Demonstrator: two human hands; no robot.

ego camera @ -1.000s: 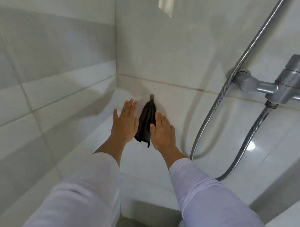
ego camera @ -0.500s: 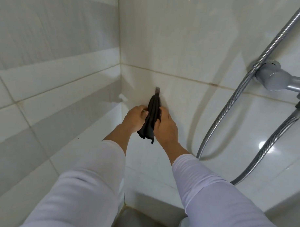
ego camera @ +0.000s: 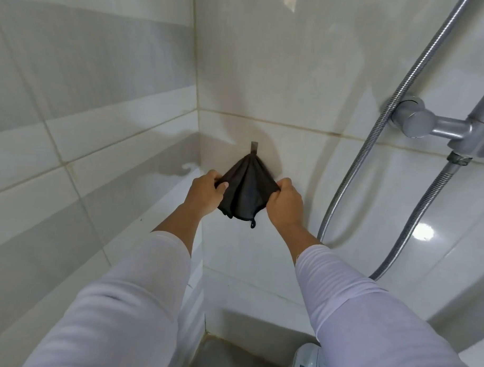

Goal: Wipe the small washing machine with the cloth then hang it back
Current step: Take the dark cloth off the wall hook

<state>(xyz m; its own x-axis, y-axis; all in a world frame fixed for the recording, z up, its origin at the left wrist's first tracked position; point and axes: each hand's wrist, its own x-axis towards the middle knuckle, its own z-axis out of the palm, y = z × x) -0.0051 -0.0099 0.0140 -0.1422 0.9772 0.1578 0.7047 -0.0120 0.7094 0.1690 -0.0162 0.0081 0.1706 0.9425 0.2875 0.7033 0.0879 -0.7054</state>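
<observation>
A black cloth (ego camera: 246, 191) hangs from a small metal hook (ego camera: 253, 147) on the tiled wall near the corner. My left hand (ego camera: 206, 194) pinches the cloth's left edge and my right hand (ego camera: 285, 202) pinches its right edge, so the cloth is spread out like a fan below the hook. A small loop dangles from the cloth's bottom edge. A white and blue corner of the small washing machine (ego camera: 307, 362) shows at the bottom edge, under my right sleeve.
A chrome shower mixer (ego camera: 443, 128) juts from the wall on the right, with two metal hoses (ego camera: 374, 138) running past it. White and grey tiled walls meet in a corner just left of the hook.
My hands went from flat beside the hanging cloth to gripping it, then pulled its two sides apart, spreading it wide under the hook.
</observation>
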